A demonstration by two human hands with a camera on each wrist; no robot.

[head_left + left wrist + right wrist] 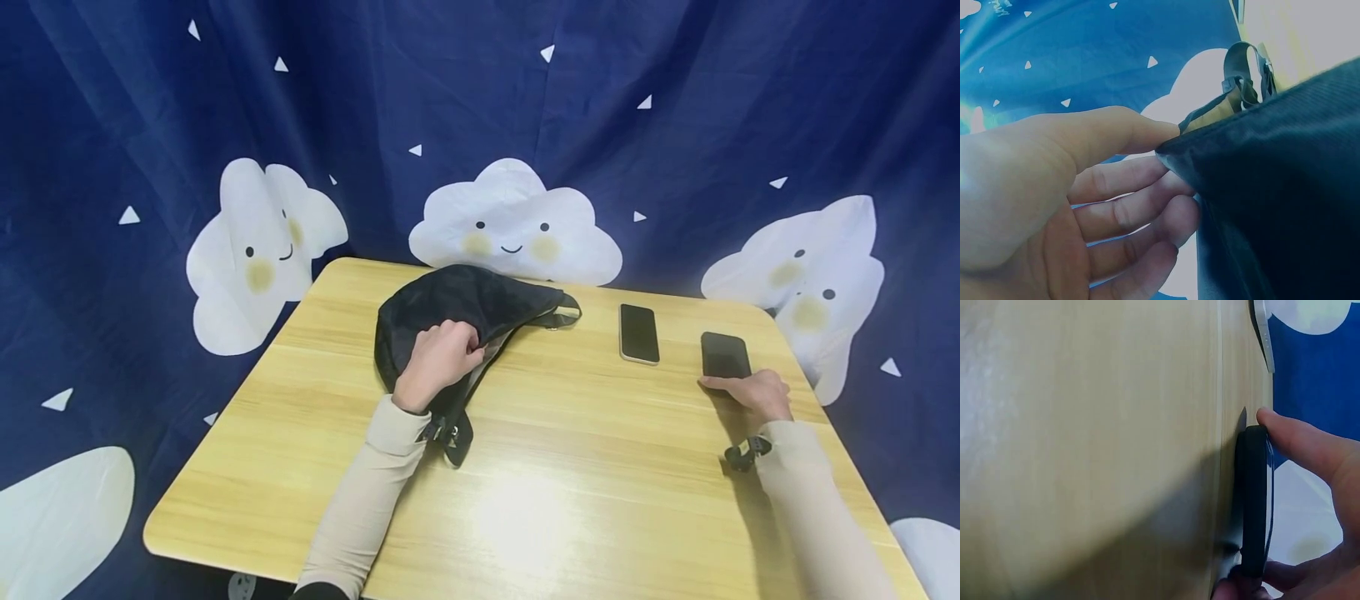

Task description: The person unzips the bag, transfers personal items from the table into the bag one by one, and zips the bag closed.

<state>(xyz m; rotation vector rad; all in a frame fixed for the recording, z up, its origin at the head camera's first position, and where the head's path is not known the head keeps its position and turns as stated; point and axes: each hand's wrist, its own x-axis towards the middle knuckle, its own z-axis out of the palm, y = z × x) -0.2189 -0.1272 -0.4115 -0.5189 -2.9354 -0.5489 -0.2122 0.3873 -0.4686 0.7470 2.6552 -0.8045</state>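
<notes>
Black sling bag [450,298]: soft, we judged; our left hand [441,360] pinched its rim, our right hand [759,394] edge-gripped a likely slippery smartphone [724,354].

room left on table [570,458] between black bag [420,312] and left phone [639,333], slim lane left before right phone [724,354], its near end blocked by right hand [756,393], far side closed off by curtain [480,83]

a dark blue curtain [465,75], printed with white clouds [513,200] and small white triangles [130,216], hangs behind a wood-grain table [600,442] with rounded corners. bright glare [525,521] shows on its near side.
</notes>
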